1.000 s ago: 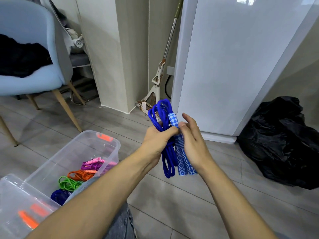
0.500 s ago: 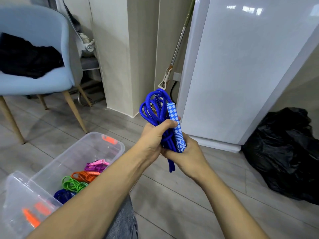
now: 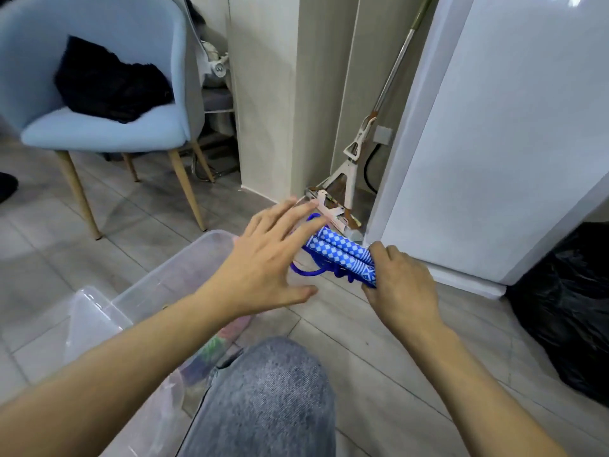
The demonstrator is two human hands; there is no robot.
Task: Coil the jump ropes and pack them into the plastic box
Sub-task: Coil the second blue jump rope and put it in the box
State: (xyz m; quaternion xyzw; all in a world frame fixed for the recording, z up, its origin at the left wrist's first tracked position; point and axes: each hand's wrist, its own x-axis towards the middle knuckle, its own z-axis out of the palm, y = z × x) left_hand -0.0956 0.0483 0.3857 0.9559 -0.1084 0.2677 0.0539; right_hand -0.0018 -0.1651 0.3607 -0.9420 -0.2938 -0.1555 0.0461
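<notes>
Now packing step: right hand (image 3: pixel 400 285) grips coiled blue jump rope w/ checkered handles (image 3: pixel 339 250); left hand (image 3: pixel 263 262) spread wide, empty. Next: lower into clear plastic box (image 3: pixel 184 265).

Both bare forearms reach forward from the lower corners, converging at mid-frame. Left hand (image 3: pixel 263 272) is spread flat, palm down, fingers straight and fanned, thumb stuck out toward the right — holding nothing, fingertips over the far end of the blue jump rope (image 3: pixel 339 255). Right hand (image 3: pixel 400 288) is back-up, fingers curled over, gripping the near end of the rope's paired handles — knuckles up. A denim-covered knee (image 3: pixel 270 397) rises between the arms.
</notes>
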